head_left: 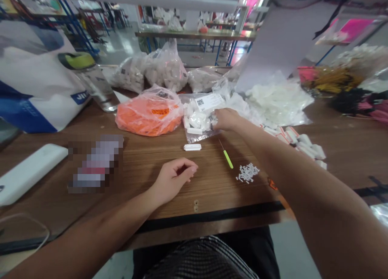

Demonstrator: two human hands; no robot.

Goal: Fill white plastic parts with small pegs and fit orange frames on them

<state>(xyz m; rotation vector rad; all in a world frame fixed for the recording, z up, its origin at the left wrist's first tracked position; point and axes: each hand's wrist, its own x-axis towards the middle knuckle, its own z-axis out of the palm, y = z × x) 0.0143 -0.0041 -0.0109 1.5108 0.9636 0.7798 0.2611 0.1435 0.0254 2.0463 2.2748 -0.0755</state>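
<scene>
My right hand [226,119] reaches to the right side of a clear plastic bag [194,138] of white plastic pieces [198,120]. Its fingertips are hidden among the plastic, so what they hold does not show. Nearer me, my left hand [173,178] rests above the table, thumb and fingers curled together with nothing seen in them. One white plastic piece [192,147] lies by itself between the bag and my left hand. To its right are a thin-tipped tool with a green handle [228,159] and a pile of small white pins [247,173].
An orange-filled bag [148,113], a water bottle [98,85] and a white power bank [32,170] are on the left, beside a blurred-out object [98,162]. White parts with orange edges [306,145] lie right, near a bag of whitish material [275,101]. More filled bags [166,67] line the back.
</scene>
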